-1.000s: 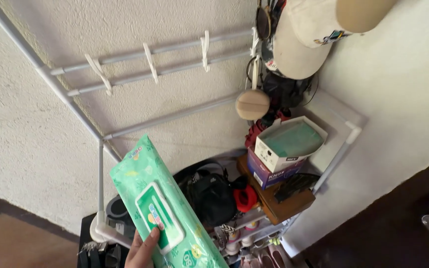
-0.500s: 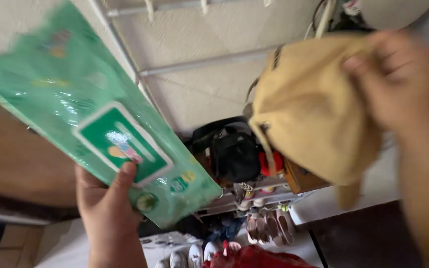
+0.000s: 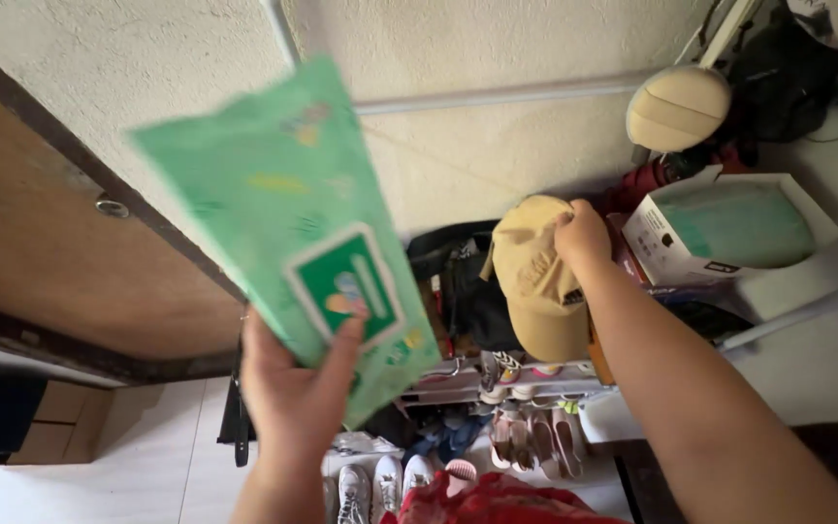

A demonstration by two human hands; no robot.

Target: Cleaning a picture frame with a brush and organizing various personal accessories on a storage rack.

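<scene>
Head view. The left hand (image 3: 293, 388) holds a green wipes pack (image 3: 288, 218) upright in front of the wall, above the rack. Grip: fingers behind the lower end, thumb pressed against the front beside the flap label. The right hand (image 3: 582, 233) is closed on the crown of a tan cap (image 3: 535, 286), pinching the fabric at its top edge; the cap hangs over the black bag (image 3: 472, 291) on the shelf.

Handling, as judged. The pack is a soft film pouch: moderately heavy if full, pliable, glossy and likely slippery. It will sag when held by one end; support it across the middle or under the bottom seam, and avoid gripping the flap. The cap is light, soft cloth with a stiffer brim. The crown collapses under a pinch; the brim or the back strap gives a firmer hold.

Packages and labels.
- Pack front: a darker green rounded rectangle with a white border sits low on the pouch, with small coloured shapes inside; leaf prints cover the rest. Motion blur hides detail.
- White box (image 3: 720, 233), right of the cap, open-topped, holds pale green sheets; a small dark label marks its front lower edge.
- A purple box lies beneath it, mostly hidden.
- A round tan pad (image 3: 679, 107) hangs above the box.
</scene>
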